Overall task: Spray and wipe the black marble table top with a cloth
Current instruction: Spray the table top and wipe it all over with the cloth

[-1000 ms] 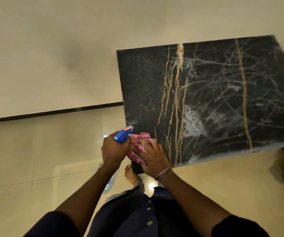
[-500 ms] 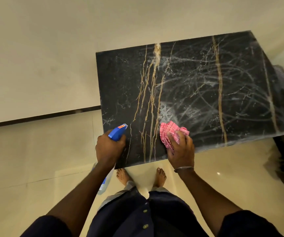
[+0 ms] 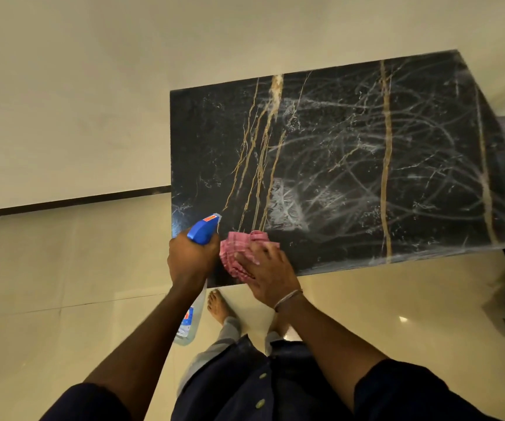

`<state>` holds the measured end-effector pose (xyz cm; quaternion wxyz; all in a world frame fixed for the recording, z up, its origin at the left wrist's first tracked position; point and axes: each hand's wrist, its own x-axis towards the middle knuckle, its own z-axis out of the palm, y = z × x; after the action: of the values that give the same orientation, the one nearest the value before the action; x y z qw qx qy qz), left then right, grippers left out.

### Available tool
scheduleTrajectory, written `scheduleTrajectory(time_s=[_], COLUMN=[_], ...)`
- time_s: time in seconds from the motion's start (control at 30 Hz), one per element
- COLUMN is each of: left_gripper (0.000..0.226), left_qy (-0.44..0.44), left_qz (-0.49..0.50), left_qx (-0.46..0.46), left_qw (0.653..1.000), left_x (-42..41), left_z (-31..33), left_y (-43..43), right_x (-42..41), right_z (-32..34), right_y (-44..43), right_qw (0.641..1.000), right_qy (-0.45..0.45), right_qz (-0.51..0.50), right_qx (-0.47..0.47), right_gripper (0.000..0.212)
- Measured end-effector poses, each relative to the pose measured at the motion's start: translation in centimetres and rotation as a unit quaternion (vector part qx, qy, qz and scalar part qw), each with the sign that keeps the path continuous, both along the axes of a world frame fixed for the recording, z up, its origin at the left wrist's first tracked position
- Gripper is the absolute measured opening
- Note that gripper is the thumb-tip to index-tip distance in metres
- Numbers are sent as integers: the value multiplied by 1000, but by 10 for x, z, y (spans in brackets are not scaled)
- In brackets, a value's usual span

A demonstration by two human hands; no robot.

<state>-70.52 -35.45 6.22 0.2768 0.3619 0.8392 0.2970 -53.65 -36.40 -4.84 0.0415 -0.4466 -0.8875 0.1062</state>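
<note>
Black marble desk (image 3: 351, 165), gold-veined, carries whitish smeared streaks over its middle and right portions. Left hand (image 3: 192, 259): grip wrapped fully around the neck of the spray bottle (image 3: 204, 232); blue nozzle head points over the near-left corner of the desk, clear body hangs below the hand above the tiled floor (image 3: 48, 299). Right hand (image 3: 268, 273): fingers spread flat, pressing a bunched pink checked cloth (image 3: 239, 250) onto the near edge of the desk, just beside the left hand.
</note>
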Motion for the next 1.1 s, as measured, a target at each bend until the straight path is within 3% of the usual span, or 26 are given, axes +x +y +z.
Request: scheduleTrajectory(time_s=[0.1,0.2,0.37,0.6,0.7,0.93,1.03,1.1], left_gripper=[17,17,15,24,21,16,15,16], left_qy=[-5,-2,0,-8,-14,-9,-7,-7], left_qz=[-12,-24,-27,-8,-7,-50,-61,-71], left_qx=[3,8,16,7,7,7,6,2], left_qw=[1000,1000,1000,1000,1000,999,998,997], left_x=[5,7,7,-4,-12,-33,-41,-46], left_z=[0,0,10,12,13,17,17,16], left_y=[3,8,15,27,38,66,78,85], right_x=[44,67,23,-53,-32,46,24,-6], right_z=[-1,0,6,5,6,6,12,14], right_y=[15,30,35,55,65,99,103,102], right_qw=[989,977,950,999,1000,967,928,926], right_qy=[13,3,9,-13,-9,-8,-3,3], right_qz=[-145,-214,-312,-37,-9,-255,-373,-377], right_qx=[4,10,-7,8,13,15,8,10], right_gripper=[55,57,59,61,55,50,50,49])
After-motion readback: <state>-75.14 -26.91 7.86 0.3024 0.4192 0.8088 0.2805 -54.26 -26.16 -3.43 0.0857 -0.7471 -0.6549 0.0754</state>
